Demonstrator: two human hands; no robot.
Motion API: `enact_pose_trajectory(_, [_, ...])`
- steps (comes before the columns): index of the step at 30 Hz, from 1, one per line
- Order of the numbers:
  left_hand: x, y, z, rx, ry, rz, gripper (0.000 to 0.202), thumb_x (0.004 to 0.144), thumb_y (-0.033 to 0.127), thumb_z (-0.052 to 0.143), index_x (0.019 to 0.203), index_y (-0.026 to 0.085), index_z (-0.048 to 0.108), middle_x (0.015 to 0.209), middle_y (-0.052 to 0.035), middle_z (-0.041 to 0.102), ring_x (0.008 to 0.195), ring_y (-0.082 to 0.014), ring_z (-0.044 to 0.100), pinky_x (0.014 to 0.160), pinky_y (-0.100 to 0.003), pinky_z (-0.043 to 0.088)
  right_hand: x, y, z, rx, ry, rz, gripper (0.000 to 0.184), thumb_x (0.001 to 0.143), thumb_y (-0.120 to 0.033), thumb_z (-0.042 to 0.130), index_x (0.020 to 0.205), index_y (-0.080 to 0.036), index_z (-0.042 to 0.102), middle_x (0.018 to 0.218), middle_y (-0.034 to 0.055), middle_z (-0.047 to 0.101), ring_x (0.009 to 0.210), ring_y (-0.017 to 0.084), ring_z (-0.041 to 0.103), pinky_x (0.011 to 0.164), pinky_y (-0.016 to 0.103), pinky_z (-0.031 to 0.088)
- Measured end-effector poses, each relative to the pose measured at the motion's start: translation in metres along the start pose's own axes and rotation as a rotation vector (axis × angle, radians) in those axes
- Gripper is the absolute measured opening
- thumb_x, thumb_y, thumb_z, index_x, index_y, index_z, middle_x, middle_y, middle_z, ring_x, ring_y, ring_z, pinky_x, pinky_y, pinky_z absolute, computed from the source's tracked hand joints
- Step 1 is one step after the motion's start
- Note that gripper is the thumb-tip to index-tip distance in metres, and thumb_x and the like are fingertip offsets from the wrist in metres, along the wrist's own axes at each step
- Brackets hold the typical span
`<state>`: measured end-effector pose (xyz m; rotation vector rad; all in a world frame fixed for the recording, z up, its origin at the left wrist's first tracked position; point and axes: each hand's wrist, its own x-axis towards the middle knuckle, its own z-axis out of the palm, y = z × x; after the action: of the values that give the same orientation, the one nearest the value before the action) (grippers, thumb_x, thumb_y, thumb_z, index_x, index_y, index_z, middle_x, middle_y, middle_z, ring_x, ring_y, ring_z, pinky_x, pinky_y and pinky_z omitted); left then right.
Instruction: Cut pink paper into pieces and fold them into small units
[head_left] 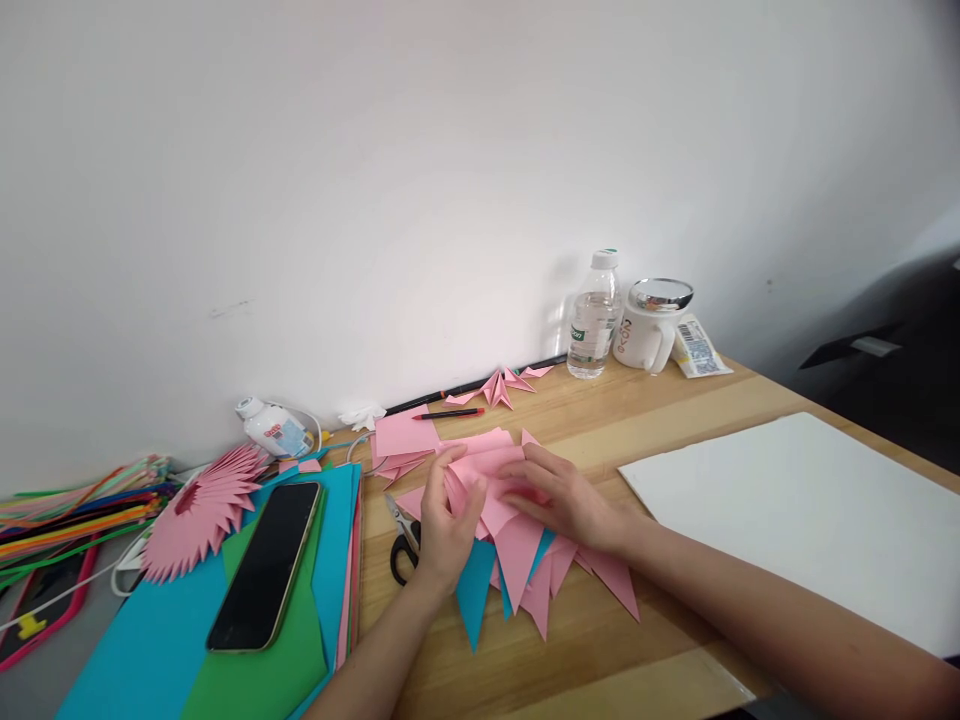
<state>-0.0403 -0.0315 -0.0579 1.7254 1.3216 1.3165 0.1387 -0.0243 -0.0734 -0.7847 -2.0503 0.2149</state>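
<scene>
Both my hands rest on a heap of folded pink paper pieces [525, 560] in the middle of the wooden table [600, 640]. My left hand [444, 520] pinches a pink folded piece [487, 470] between thumb and fingers. My right hand [564, 497] lies across the same piece, fingers curled down on it. A few blue folded triangles [475, 592] stick out from under the pink ones. Black-handled scissors [403, 540] lie just left of my left wrist.
A phone [266, 565] lies on green and blue paper sheets [165, 650] at left, beside a pink paper fan flower [196, 512], a glue bottle [271, 428] and coloured strips [67, 515]. At the wall stand a water bottle [594, 318] and a white mug [651, 326]. A white board [810, 510] covers the right side.
</scene>
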Motion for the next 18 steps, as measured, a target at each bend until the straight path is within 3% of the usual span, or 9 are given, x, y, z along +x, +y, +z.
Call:
enact_pose_trajectory(3, [-0.001, 0.000, 0.001, 0.013, 0.017, 0.024, 0.044, 0.081, 0.024, 0.055, 0.124, 0.021, 0.049, 0.129, -0.0077, 0.052, 0.123, -0.0209, 0.044, 0.104, -0.034, 0.033, -0.001, 0.002, 0.002, 0.065, 0.063, 0.109, 0.021, 0.085, -0.024, 0.056, 0.106, -0.023, 0.053, 0.096, 0.0064, 0.059, 0.086, 0.017, 0.058, 0.073, 0.030, 0.052])
enact_pose_trajectory(7, [0.002, -0.002, -0.003, 0.032, -0.002, 0.022, 0.024, 0.084, 0.026, 0.049, 0.099, 0.020, 0.067, 0.104, -0.0067, 0.068, 0.101, -0.0214, 0.060, 0.091, -0.033, 0.045, 0.001, 0.008, 0.002, 0.069, 0.158, 0.197, 0.021, 0.086, -0.015, 0.049, 0.104, -0.023, 0.057, 0.099, 0.0080, 0.056, 0.091, 0.017, 0.058, 0.075, 0.031, 0.051])
enact_pose_trajectory(10, [0.010, -0.010, -0.009, 0.067, 0.246, -0.056, 0.027, 0.083, 0.024, 0.048, 0.103, 0.019, 0.066, 0.110, -0.0078, 0.066, 0.106, -0.0226, 0.058, 0.092, -0.034, 0.044, 0.000, 0.015, 0.001, 0.055, 0.190, 0.223, 0.032, 0.081, -0.003, 0.041, 0.099, -0.022, 0.059, 0.102, 0.0089, 0.056, 0.093, 0.018, 0.058, 0.075, 0.032, 0.051])
enact_pose_trajectory(13, [0.018, -0.021, -0.013, 0.032, 0.473, -0.162, 0.035, 0.082, 0.020, 0.048, 0.115, 0.018, 0.061, 0.125, -0.0094, 0.058, 0.117, -0.0223, 0.050, 0.099, -0.034, 0.038, -0.002, 0.022, 0.000, 0.077, 0.055, 0.205, 0.050, 0.068, 0.006, 0.036, 0.103, -0.020, 0.058, 0.116, 0.0098, 0.056, 0.107, 0.020, 0.055, 0.083, 0.036, 0.051])
enact_pose_trajectory(18, [0.022, -0.031, -0.012, -0.134, 0.527, -0.272, 0.038, 0.081, 0.018, 0.048, 0.117, 0.016, 0.059, 0.124, -0.0098, 0.058, 0.116, -0.0209, 0.052, 0.099, -0.033, 0.039, -0.004, 0.029, -0.005, 0.112, -0.300, 0.127, 0.070, 0.056, 0.009, 0.033, 0.115, -0.020, 0.056, 0.128, 0.0086, 0.053, 0.119, 0.021, 0.049, 0.098, 0.041, 0.042])
